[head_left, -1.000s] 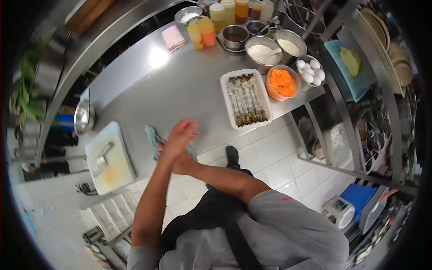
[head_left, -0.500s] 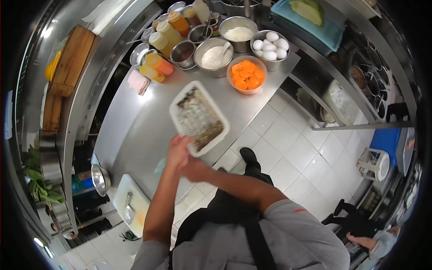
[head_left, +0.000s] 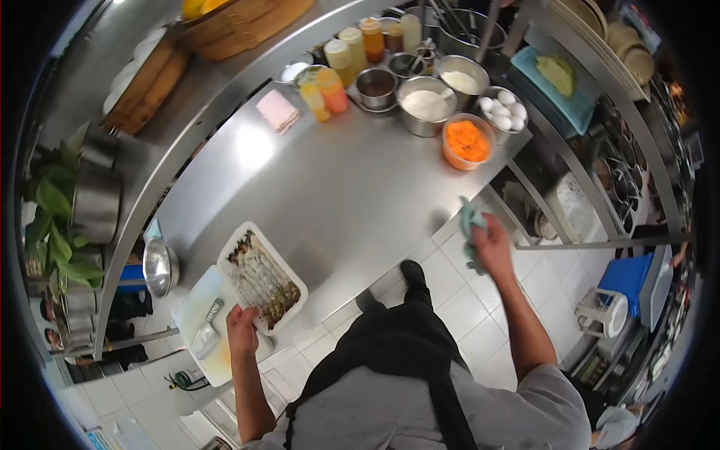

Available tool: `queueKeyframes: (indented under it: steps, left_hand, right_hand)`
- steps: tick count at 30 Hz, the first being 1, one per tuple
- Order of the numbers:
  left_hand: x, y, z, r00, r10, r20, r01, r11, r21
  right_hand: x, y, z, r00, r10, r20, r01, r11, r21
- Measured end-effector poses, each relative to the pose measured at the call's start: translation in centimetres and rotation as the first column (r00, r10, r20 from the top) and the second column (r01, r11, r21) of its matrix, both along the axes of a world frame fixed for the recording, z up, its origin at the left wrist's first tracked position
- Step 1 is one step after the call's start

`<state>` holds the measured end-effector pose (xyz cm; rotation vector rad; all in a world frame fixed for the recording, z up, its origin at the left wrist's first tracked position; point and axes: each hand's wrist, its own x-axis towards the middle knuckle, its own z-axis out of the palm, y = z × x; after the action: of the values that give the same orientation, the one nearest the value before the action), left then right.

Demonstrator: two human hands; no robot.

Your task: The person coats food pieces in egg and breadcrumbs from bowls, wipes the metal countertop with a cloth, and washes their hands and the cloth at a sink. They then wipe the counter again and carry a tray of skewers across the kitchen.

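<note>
A white plastic tray (head_left: 285, 259) of raw prawns (head_left: 262, 283) is at the left of the steel table, overlapping the chopping board's edge in this view. My left hand (head_left: 242, 330) grips its near left corner, fingers closed on the rim. Out to the right, my right hand (head_left: 492, 244) is closed around a crumpled green cloth (head_left: 473, 223), over the table's front edge. On the white chopping board (head_left: 193, 300), left of the tray, lies a broad-bladed knife (head_left: 207, 332).
At the table's back stand sauce bottles (head_left: 352, 52), a flour bowl (head_left: 425, 105), sliced carrots (head_left: 466, 141) in a tub and eggs (head_left: 502, 110). A pink cloth (head_left: 278, 111) lies back left. A steel bowl (head_left: 160, 268) sits beyond the board. Shelving lines the right.
The tray has moved left and toward the board, now held by my left hand alone. My right hand has left it and swung right with the green cloth. My view has turned.
</note>
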<state>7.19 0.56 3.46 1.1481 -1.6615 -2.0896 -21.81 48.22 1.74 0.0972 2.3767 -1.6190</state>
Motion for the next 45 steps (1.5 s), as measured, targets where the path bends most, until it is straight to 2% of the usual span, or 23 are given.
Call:
queueKeyframes:
  steps: [1,2,3,5,7,10,13,15,16,18,19,21,23,26,29,33,35,36,39,41,44,45]
  left_hand:
    - [1.5,-0.2,0.0,0.999,0.043,0.004,-0.043,0.999,0.02]
    - [2.6,-0.4,0.1,0.997,0.08,-0.003,-0.08,0.996,0.048]
    - [4.1,-0.7,0.0,0.994,0.106,0.012,-0.106,0.993,0.042]
    - [7.1,-1.3,-0.1,0.986,0.162,0.043,-0.163,0.986,0.024]
    - [8.8,-0.7,1.2,0.976,0.21,0.053,-0.211,0.977,0.014]
    - [12.4,0.1,1.3,0.961,0.271,0.061,-0.271,0.963,-0.014]
    - [12.0,3.3,3.5,0.933,0.358,0.028,-0.355,0.932,-0.066]
    - [13.2,4.0,2.9,0.92,0.387,0.064,-0.387,0.922,-0.012]
    - [13.8,4.1,2.5,0.921,0.383,0.076,-0.386,0.922,0.023]
    - [15.0,4.5,1.5,0.915,0.389,0.108,-0.395,0.917,0.046]
    - [15.1,4.4,1.0,0.913,0.389,0.123,-0.398,0.915,0.059]
    - [14.1,5.0,0.5,0.89,0.44,0.116,-0.448,0.893,0.051]
    - [13.7,5.1,-0.3,0.878,0.466,0.105,-0.474,0.879,0.058]
    - [13.0,4.9,-0.4,0.881,0.457,0.119,-0.467,0.881,0.074]
    - [11.7,4.6,0.3,0.907,0.397,0.144,-0.412,0.906,0.095]
    - [9.6,3.2,0.4,0.941,0.313,0.127,-0.324,0.942,0.083]
    - [9.7,2.7,-0.2,0.947,0.289,0.138,-0.304,0.946,0.113]
    - [9.7,2.7,-0.4,0.955,0.27,0.121,-0.284,0.951,0.12]
    - [11.5,2.5,-1.1,0.977,0.198,0.078,-0.206,0.973,0.101]
    - [10.1,3.9,0.3,0.945,0.299,0.134,-0.315,0.942,0.118]
    - [11.3,4.4,0.4,0.93,0.338,0.141,-0.353,0.931,0.097]
    - [11.3,4.8,0.9,0.93,0.335,0.152,-0.351,0.931,0.095]
  right_hand:
    - [1.2,-3.5,1.1,0.995,0.1,0.009,-0.099,0.995,-0.017]
    - [2.2,-6.6,1.0,0.946,0.304,-0.113,-0.286,0.946,0.152]
    - [3.2,-9.7,0.5,0.841,0.505,-0.197,-0.426,0.84,0.335]
    - [6.3,-16.3,-0.9,0.67,0.72,-0.182,-0.432,0.577,0.693]
    - [8.6,-21.2,-8.1,0.506,0.826,-0.248,-0.469,0.504,0.725]
    - [10.0,-28.8,-11.1,0.253,0.884,-0.393,-0.598,0.462,0.655]
    - [8.9,-37.1,-10.9,0.082,0.825,-0.56,-0.676,0.459,0.577]
    - [7.1,-43.3,-12.0,-0.054,0.736,-0.674,-0.493,0.568,0.659]
    - [5.7,-46.7,-12.4,-0.084,0.741,-0.666,-0.42,0.58,0.698]
    - [1.7,-52.8,-12.9,-0.044,0.809,-0.586,-0.367,0.532,0.763]
    - [-0.7,-55.7,-13.3,0.022,0.864,-0.504,-0.389,0.471,0.792]
    - [-5.5,-59.7,-16.8,0.219,0.763,-0.608,-0.23,0.646,0.728]
    - [-11.0,-59.2,-12.2,0.42,0.869,-0.262,-0.544,0.472,0.694]
    - [-13.9,-56.7,-12.1,0.546,0.74,-0.393,-0.502,0.664,0.553]
    - [-8.8,-51.2,-12.2,0.211,0.737,-0.642,-0.446,0.657,0.607]
    - [-2.6,-45.6,-13.8,0.008,0.729,-0.684,-0.552,0.574,0.605]
    - [-3.7,-44.9,-14.6,0.004,0.766,-0.643,-0.476,0.566,0.672]
    - [-5.8,-46.1,-15.9,0.061,0.799,-0.598,-0.384,0.572,0.725]
    - [-12.0,-52.4,-16.1,0.346,0.802,-0.487,-0.215,0.573,0.791]
    - [-13.4,-56.2,-14.8,0.438,0.582,-0.685,-0.259,0.811,0.524]
    - [-10.0,-62.0,-14.6,0.407,0.73,-0.55,-0.413,0.684,0.602]
    - [-7.5,-61.9,-13.2,0.351,0.784,-0.512,-0.536,0.617,0.577]
